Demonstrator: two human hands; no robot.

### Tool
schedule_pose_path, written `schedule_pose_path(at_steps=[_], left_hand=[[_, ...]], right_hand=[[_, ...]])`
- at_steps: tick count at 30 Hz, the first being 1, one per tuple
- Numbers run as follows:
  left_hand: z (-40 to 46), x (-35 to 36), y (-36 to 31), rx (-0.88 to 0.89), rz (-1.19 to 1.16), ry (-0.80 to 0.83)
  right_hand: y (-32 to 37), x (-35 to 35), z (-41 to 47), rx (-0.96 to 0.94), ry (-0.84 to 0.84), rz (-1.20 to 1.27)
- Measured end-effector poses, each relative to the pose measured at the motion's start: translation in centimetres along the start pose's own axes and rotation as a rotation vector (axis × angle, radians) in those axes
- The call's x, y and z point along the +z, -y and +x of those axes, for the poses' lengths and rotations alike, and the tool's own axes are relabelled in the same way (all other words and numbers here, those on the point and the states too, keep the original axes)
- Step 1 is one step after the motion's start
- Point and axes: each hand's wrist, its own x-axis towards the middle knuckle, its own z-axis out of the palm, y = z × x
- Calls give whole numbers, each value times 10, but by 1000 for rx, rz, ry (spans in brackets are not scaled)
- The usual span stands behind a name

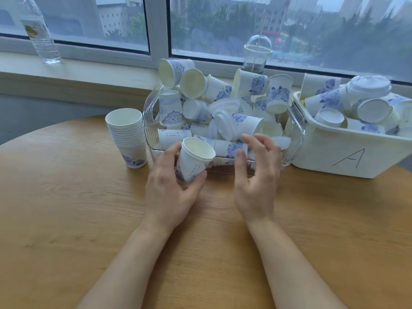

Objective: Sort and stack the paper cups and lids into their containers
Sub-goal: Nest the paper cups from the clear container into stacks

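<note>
just before the clear bin [296,130], the left hand [171,190] grips a cup [194,161], tilted; the right hand [256,181] hangs beside it, fingers loosely spread, holding nothing. a cup stack [127,139] stands left of the bin.

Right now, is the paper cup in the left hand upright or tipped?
Tipped. The paper cup leans, its open mouth pointing up and to the right, its base down in the left hand.

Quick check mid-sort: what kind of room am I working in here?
Probably an upper-floor office or break room: a round wooden table beside a wide window over city buildings, and a water bottle on the sill.
</note>
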Motion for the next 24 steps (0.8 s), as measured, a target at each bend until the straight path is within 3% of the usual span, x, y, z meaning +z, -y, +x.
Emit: schedule_pose_path(at_steps=[4,12,20,24], left_hand=[[-2,5,-3,-15,-8,34],[-3,5,-5,15,-1,70],[-2,3,-5,29,-18,73],[-2,2,-5,31,-11,71]], right_hand=[[-17,-1,4,98,-34,-94],[-20,6,6,89,25,-160],[-11,-10,16,238,-253,176],[-15,-12,15,248,-272,208]])
